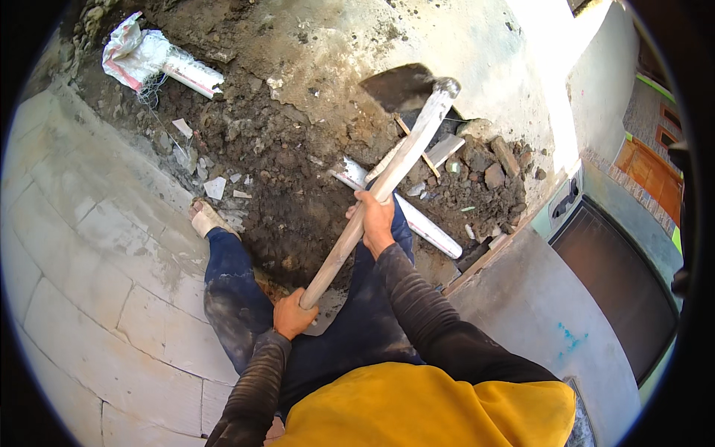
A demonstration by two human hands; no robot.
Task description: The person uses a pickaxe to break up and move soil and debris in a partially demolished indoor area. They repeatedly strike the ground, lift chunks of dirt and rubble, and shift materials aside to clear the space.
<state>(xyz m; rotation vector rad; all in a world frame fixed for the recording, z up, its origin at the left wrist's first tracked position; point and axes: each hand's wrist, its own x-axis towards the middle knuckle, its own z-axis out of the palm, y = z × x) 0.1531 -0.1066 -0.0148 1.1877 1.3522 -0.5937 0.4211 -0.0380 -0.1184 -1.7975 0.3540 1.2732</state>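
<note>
Both of my hands are wrapped round the wooden handle of a hoe [346, 242]. Gripping the lower end is my left hand [293, 314], close to my thighs. My right hand [377, 220] holds the shaft about midway up. The hoe's dark, broad metal blade [400, 86] is at the upper end, pointing left, over the ground ahead of me. Beneath the shaft, a white pipe [428, 226] slants across the dug soil [290, 186]. Part of the pipe is hidden behind the handle and my right hand.
A white sack [132, 51] covers one end of another white pipe [192, 72] at the far left. Broken tile pieces [215, 188] lie by the block wall [97, 246]. Rubble [494, 176] and a wooden board [445, 150] are on the right, before a grey wall [544, 305].
</note>
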